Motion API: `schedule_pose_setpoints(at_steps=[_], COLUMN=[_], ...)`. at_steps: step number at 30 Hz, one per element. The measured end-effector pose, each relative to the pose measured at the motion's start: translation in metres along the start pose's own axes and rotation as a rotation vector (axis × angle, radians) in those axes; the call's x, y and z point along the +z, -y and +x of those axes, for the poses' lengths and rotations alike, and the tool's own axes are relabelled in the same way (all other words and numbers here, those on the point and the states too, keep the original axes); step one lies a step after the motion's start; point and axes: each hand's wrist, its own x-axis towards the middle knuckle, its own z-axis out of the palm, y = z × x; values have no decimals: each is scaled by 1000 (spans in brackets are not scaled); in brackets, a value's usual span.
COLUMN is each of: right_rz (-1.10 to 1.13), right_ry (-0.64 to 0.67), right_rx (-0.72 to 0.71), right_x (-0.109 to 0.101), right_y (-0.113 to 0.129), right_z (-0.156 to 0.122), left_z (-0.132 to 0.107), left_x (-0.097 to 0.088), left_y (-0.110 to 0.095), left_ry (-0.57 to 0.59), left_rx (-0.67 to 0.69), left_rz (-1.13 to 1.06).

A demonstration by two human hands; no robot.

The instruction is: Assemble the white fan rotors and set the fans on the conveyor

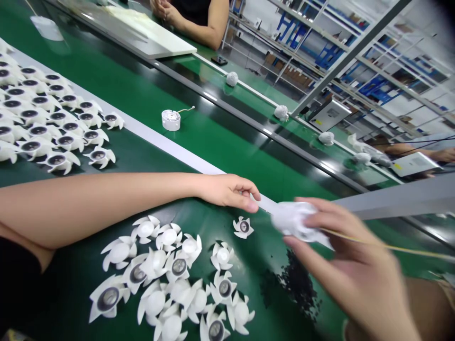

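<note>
My right hand (355, 265) grips a white round fan motor housing (293, 219) between thumb and fingers, just above the table's light edge strip. A thin yellow wire (387, 247) trails from the housing to the right; hand and housing are slightly blurred. To the left, my left hand (231, 192) lies over the strip, fingers loosely bent, thumb apart, with nothing visible in it. A single white fan impeller (243, 227) with a dark hub lies just below its fingertips. Several more loose white impellers (179, 267) lie on the green surface below my left forearm, some hub-side up.
Rows of impellers (39, 102) cover the left side. Past the strip, a green conveyor belt (220, 137) carries a white motor housing (171, 120) with a wire and another housing (48, 28). Small black granules (298, 284) lie near my right hand. Another person's arms (199, 23) rest across the line.
</note>
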Motion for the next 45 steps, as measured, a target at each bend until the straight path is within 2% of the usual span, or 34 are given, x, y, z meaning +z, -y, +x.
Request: schedule_pose_setpoints(at_steps=[3,6,12,18,21,25,27,30,32,33,35,38,40,42,45], right_rz=[53,67,20,12,84,175,114,-91,-189,-206,-200,-142,-88,-48,-22], right_ry=[177,290,246,213,236,297,236,4,-89,-88,-15,277,444,490,429], right_rx=[-83,-111,-67,7,21,-20,-29,71,167,212,294,399,436,450,446], right_x=[39,55,61,68,68,70,73,72,62,55,37,18,15,17,20], right_y=[0,-6,-17,-5,-6,-17,-25,-36,-39,-39,-34,-22,-16,-12,-6], right_z=[8,6,0,3,4,7,7,8,9,9,7,-4,-14,-23,-32], left_z=[-2,-2,4,7,6,2,-2,-8,-10,-11,-14,-19,-23,-25,-22], left_x=[-2,0,1,-6,-5,-6,-9,-12,-9,-6,4,18,23,25,23], left_y=[0,1,1,-4,-6,-3,-1,-2,-7,-10,-20,-35,-43,-46,-42], left_ry=[-29,-16,13,48,67,34,19,19,72,112,194,276,317,348,351], left_rx=[-35,-32,-106,-169,-175,-166,-119,-84,-72,-61,-19,72,65,46,56], left_rz=[-32,-30,46,80,87,65,44,20,59,112,292,611,710,731,684])
